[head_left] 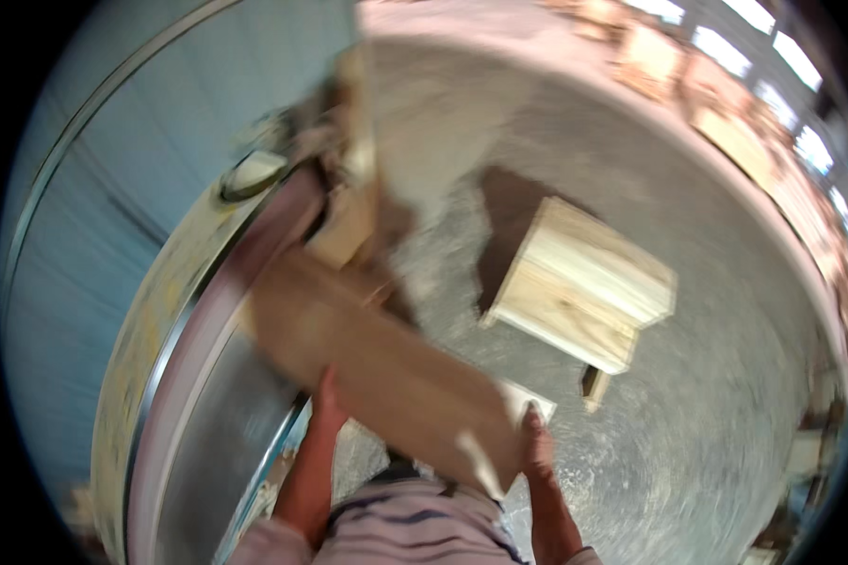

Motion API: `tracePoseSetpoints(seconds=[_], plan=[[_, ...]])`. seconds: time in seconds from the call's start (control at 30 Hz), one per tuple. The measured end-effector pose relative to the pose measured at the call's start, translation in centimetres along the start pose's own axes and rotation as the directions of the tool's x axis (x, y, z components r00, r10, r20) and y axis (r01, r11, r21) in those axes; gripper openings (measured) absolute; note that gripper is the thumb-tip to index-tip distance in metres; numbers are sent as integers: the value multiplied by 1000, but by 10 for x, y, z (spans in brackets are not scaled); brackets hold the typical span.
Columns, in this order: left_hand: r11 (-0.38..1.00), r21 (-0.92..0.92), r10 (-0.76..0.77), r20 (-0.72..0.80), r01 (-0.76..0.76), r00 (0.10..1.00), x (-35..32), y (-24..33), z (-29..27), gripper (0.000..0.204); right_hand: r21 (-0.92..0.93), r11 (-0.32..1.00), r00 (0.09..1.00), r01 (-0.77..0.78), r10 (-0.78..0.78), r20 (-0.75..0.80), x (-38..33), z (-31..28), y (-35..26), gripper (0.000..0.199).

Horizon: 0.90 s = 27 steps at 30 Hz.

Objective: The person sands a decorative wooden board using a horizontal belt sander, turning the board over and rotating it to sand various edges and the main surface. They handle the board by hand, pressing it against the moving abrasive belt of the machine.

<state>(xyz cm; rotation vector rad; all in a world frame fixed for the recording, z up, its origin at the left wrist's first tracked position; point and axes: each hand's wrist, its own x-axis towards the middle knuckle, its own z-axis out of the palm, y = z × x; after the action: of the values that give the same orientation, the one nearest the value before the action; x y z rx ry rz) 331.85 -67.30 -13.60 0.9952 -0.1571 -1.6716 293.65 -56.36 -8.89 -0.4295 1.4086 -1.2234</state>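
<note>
A wide brown board (386, 372), blurred by motion, lies slantwise across the front of me, its far left end over the edge of a long machine with a reddish belt (231, 273). My left hand (328, 405) grips the board's near long edge; most of its fingers are hidden. At the right end my right hand (537, 447) is closed round the board, thumb up. A small whitish piece (528, 400) shows at that end beside the thumb; whether it belongs to the board I cannot tell.
Right of the board, pale wooden boards (589, 278) lie on a low wooden stand (595, 386) on the grey floor (688, 452). A blue-grey panel (188, 113) rises behind the machine. Blurred stacks of wood (725, 122) line the far right, below bright windows.
</note>
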Motion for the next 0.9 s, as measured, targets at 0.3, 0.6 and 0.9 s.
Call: tracePoseSetpoints(seconds=[0.3,0.6,0.9], plan=[[991,54,134,-333,-123,934,-30,-7,23,59,89,996,980,19,-36,197,0,-13,3,62],[996,33,86,-369,-80,926,-39,-28,38,72,181,983,998,-19,7,66,-7,-40,-1,73],[998,-3,54,-345,-58,937,-23,1,25,65,174,985,994,-5,-14,107,-7,-5,-1,72]])
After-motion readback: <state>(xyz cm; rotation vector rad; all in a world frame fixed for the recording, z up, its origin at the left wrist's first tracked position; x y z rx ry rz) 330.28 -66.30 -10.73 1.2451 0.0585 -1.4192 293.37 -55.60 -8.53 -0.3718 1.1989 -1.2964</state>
